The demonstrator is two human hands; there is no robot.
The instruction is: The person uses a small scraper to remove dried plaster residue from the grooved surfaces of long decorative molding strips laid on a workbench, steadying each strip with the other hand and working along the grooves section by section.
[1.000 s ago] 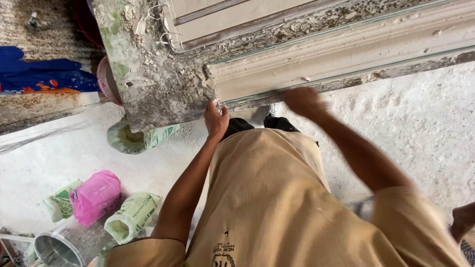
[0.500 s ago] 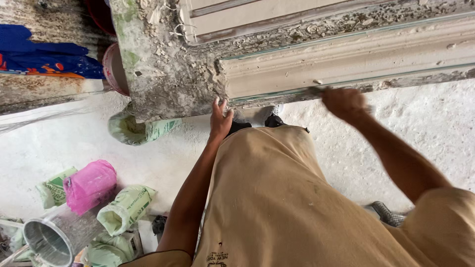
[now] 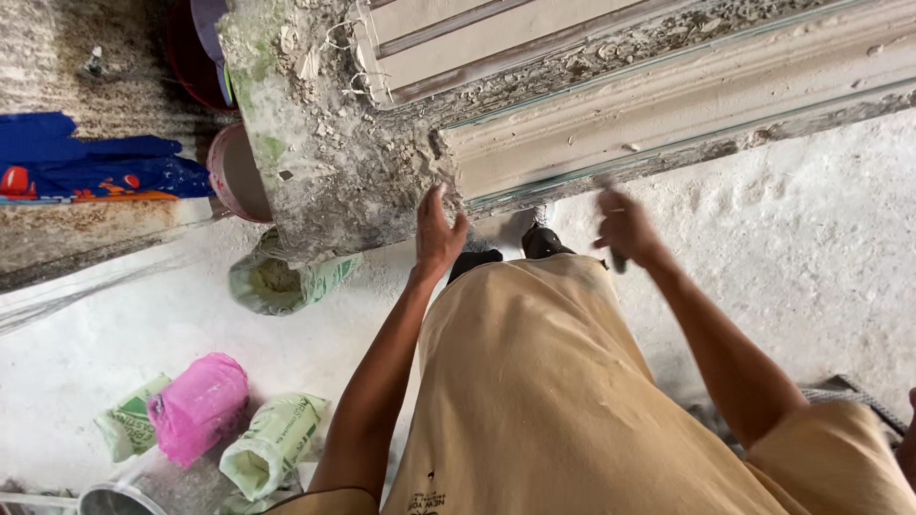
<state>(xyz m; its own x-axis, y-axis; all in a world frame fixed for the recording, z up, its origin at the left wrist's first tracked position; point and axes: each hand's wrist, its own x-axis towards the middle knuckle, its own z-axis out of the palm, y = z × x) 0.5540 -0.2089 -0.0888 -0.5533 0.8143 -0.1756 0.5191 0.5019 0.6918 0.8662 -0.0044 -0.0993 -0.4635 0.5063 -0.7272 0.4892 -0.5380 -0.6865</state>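
Head view: two hands at the edge of a crusted plaster moulding counter.

The left hand [image 3: 437, 234] lies flat with fingers spread against the rough, plaster-caked end of the counter [image 3: 334, 181], gripping nothing. The right hand [image 3: 625, 227] is blurred and curled near the lower edge of the long pale moulding [image 3: 687, 114]; a dark bit shows under it, but I cannot tell whether it grips a tool. The moulding runs along the counter to the right, touching the crusted end. On the white dusty floor [image 3: 821, 257] to the left lie a pink bag [image 3: 197, 405], pale green bags [image 3: 272, 443], a metal pail [image 3: 119, 498] and another green sack [image 3: 281, 281] under the counter's corner.
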